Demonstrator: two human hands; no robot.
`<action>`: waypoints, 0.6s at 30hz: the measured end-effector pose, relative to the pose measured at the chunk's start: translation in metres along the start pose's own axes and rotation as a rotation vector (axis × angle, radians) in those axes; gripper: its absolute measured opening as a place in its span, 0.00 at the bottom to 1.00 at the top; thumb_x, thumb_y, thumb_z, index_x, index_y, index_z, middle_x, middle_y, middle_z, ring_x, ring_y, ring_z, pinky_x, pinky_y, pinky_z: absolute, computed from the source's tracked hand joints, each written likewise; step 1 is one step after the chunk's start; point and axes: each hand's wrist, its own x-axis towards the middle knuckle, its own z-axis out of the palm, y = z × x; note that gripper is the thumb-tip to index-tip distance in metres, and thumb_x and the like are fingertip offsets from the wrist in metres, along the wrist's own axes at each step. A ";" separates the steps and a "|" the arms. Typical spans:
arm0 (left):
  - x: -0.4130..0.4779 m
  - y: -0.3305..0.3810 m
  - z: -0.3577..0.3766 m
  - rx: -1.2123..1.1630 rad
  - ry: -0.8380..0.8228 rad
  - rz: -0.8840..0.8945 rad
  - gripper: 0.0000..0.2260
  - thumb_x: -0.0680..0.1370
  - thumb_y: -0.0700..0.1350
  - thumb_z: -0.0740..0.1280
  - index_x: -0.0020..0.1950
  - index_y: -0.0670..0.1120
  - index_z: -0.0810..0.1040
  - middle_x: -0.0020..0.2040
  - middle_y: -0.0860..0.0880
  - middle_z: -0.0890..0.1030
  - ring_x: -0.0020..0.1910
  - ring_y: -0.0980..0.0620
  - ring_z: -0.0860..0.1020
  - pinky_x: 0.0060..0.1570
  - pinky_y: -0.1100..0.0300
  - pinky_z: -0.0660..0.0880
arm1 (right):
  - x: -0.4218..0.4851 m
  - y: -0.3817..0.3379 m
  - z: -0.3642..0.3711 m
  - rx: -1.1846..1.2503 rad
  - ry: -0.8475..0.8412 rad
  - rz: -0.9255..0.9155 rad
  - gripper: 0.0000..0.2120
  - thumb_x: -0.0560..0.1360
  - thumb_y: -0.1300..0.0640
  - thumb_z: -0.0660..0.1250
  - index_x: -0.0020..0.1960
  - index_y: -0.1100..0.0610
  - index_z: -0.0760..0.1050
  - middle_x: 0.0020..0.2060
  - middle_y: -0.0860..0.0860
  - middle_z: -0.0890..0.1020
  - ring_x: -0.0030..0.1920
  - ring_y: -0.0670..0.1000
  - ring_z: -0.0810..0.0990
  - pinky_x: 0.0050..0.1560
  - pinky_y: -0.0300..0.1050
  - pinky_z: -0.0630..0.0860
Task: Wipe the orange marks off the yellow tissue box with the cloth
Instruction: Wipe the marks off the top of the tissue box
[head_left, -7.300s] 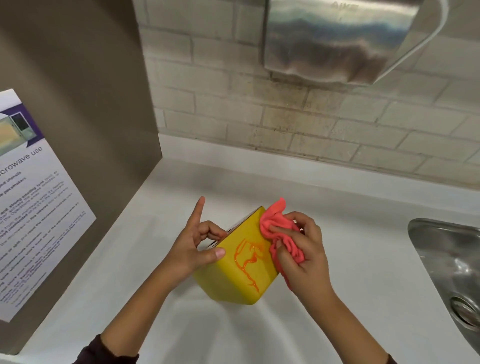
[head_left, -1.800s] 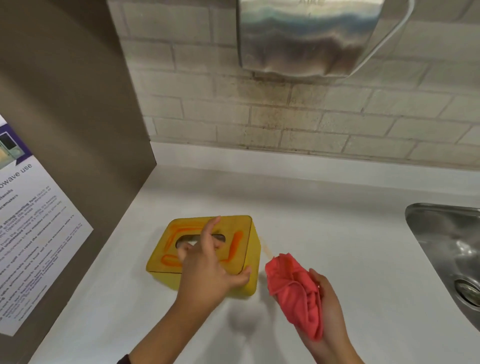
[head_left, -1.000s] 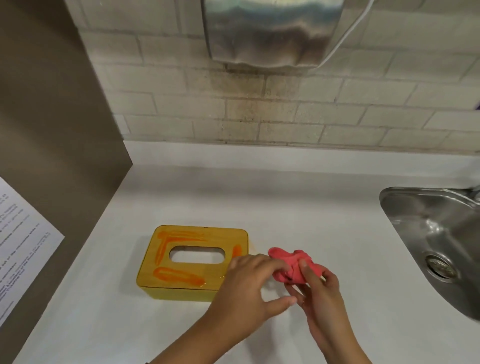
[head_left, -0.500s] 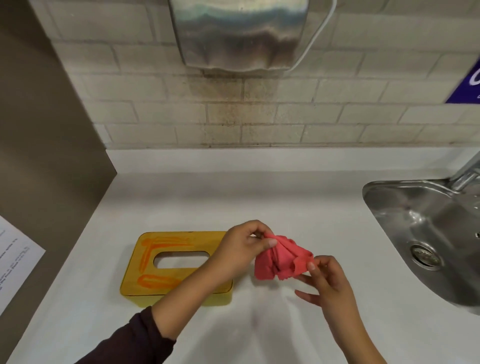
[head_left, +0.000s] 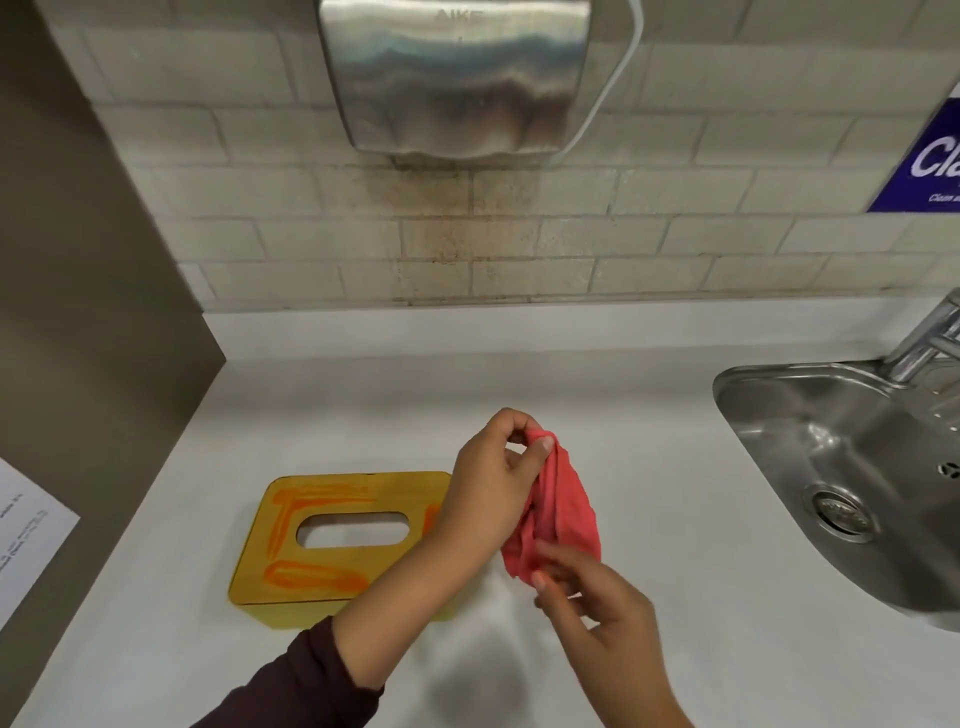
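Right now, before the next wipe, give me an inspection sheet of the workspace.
Surface: white countertop, bare apart from the box.
Job's things: yellow tissue box flat on the counter, orange marks on its top around the slot; red cloth held above the counter, right of the box.
Clutter: nothing seen.
Grippers: left hand pinches the cloth's top; right hand grips its lower end.
Cables: white cord beside the hand dryer.
Surroundings: tiled wall, stained below the dryer; steel sink and tap at right; printed notice on the left panel; purple sign.
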 end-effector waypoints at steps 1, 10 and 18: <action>-0.002 0.000 0.003 0.020 0.013 0.016 0.03 0.77 0.47 0.66 0.43 0.52 0.73 0.41 0.54 0.80 0.31 0.60 0.75 0.33 0.68 0.71 | 0.002 0.004 0.003 0.001 0.015 0.030 0.21 0.69 0.66 0.74 0.49 0.41 0.81 0.37 0.41 0.83 0.37 0.45 0.82 0.36 0.35 0.77; -0.014 -0.011 0.011 -0.165 0.042 -0.081 0.07 0.80 0.43 0.61 0.44 0.54 0.68 0.40 0.51 0.80 0.38 0.61 0.80 0.44 0.64 0.75 | 0.036 0.018 -0.008 0.193 0.283 0.148 0.15 0.75 0.65 0.68 0.45 0.44 0.79 0.39 0.46 0.82 0.38 0.46 0.81 0.37 0.31 0.75; -0.015 -0.013 0.001 -0.187 -0.030 -0.040 0.06 0.80 0.43 0.59 0.45 0.53 0.68 0.40 0.48 0.74 0.42 0.51 0.74 0.50 0.51 0.74 | 0.048 0.031 -0.013 -0.109 0.270 0.060 0.14 0.71 0.64 0.72 0.45 0.44 0.77 0.45 0.39 0.81 0.51 0.42 0.78 0.50 0.34 0.72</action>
